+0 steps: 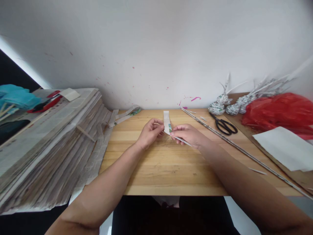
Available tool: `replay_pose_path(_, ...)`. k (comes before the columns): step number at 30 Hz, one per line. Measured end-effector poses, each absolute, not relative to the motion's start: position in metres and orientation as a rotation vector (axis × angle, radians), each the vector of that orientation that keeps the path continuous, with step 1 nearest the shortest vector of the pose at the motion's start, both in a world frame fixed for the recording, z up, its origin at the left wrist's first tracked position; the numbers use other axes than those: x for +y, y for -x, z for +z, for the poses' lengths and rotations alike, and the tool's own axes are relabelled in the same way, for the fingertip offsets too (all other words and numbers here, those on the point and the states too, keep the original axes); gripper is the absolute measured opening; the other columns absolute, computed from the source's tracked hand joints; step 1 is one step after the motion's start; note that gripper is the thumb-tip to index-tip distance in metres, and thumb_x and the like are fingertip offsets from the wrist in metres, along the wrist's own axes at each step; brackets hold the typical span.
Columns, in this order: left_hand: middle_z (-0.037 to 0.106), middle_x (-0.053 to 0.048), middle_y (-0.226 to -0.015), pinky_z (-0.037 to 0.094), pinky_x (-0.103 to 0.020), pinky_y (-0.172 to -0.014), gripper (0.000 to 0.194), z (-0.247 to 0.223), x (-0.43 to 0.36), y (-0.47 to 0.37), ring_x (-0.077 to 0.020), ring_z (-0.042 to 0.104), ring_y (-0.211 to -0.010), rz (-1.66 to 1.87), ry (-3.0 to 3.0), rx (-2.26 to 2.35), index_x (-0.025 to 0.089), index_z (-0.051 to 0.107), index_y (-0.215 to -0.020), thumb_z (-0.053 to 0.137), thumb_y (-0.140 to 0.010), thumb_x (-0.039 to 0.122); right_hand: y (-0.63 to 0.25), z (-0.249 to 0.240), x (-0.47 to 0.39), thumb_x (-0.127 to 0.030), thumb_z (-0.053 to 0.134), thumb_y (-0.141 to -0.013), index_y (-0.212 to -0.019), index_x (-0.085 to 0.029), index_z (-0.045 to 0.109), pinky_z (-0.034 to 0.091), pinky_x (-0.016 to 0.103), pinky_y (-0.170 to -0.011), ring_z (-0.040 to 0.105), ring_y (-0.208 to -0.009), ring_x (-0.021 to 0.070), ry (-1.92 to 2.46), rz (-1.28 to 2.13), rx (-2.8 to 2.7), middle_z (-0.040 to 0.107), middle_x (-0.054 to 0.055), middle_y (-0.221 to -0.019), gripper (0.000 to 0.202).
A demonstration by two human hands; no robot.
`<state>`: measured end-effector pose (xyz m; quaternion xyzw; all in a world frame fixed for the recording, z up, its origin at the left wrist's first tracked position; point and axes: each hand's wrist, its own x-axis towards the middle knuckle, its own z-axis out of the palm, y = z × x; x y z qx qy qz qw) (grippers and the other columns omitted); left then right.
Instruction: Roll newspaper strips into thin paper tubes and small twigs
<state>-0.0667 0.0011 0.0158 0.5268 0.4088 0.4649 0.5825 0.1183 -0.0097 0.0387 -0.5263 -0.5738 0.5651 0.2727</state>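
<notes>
A narrow strip of newspaper (166,118) with a small coloured patch stands out between my hands over the middle of the wooden table. My left hand (152,132) pinches its left edge near the lower end. On the other side my right hand (186,134) is closed on the strip's lower corner, where the paper narrows into a thin rolled white end under the fingers. Whether a stick lies inside that roll I cannot tell. Long thin rolled-paper rods (227,140) lie slantwise on the table, right of my right hand.
A tall stack of newspapers (56,153) fills the left side, with loose paper strips (127,112) beside it. At right are black-handled scissors (226,126), woven paper pieces (218,105), a red plastic bag (278,112) and a white sheet (285,147). A white wall (156,58) rises behind.
</notes>
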Motion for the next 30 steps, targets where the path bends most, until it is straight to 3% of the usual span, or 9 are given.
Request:
replay_pose_path(4, 0.062, -0.001, -0.078, 0.047, -0.024, -0.064, 0.023, 0.014, 0.000, 0.070, -0.0111, 0.059, -0.068, 1.039, -1.486, 0.794, 0.017, 0.056, -0.094, 0.065, -0.073, 0.020, -0.122, 0.039, -0.008, -0.029, 0.064, -0.072, -0.066, -0.015, 0.061, 0.036, 0.019, -0.040, 0.052, -0.047, 0.0079, 1.402, 1.609, -1.484, 0.062, 0.001, -0.061, 0.015)
replay_pose_path(7, 0.063, -0.003, -0.081, 0.046, -0.023, -0.068, 0.018, 0.010, 0.001, 0.070, -0.0109, 0.058, -0.072, 1.012, -1.643, 0.760, 0.015, 0.062, -0.092, 0.064, -0.074, 0.015, -0.124, 0.039, -0.007, -0.028, 0.064, -0.071, -0.064, -0.014, 0.062, 0.035, 0.018, -0.040, 0.051, -0.047, 0.0078, 1.395, 1.619, -1.497, 0.060, 0.001, -0.057, 0.016)
replay_pose_path(16, 0.071, -0.006, -0.078, 0.049, -0.029, -0.074, 0.017, 0.000, 0.004, 0.067, -0.0154, 0.065, -0.074, 1.036, -1.613, 0.672, 0.013, 0.067, -0.081, 0.074, -0.073, 0.026, -0.127, 0.033, -0.004, -0.030, 0.064, -0.073, -0.072, -0.013, 0.063, 0.037, 0.018, -0.041, 0.054, -0.050, 0.0081, 1.370, 1.693, -1.499, 0.064, 0.002, -0.067, 0.016)
replay_pose_path(30, 0.067, -0.002, -0.074, 0.043, -0.023, -0.065, 0.012, 0.003, -0.002, 0.064, -0.0119, 0.057, -0.067, 0.975, -1.661, 0.900, 0.015, 0.064, -0.076, 0.069, -0.074, 0.026, -0.128, 0.030, -0.008, -0.026, 0.067, -0.073, -0.074, -0.015, 0.063, 0.043, 0.018, -0.047, 0.058, -0.057, 0.0096, 1.352, 1.570, -1.642, 0.065, 0.003, -0.068, 0.012)
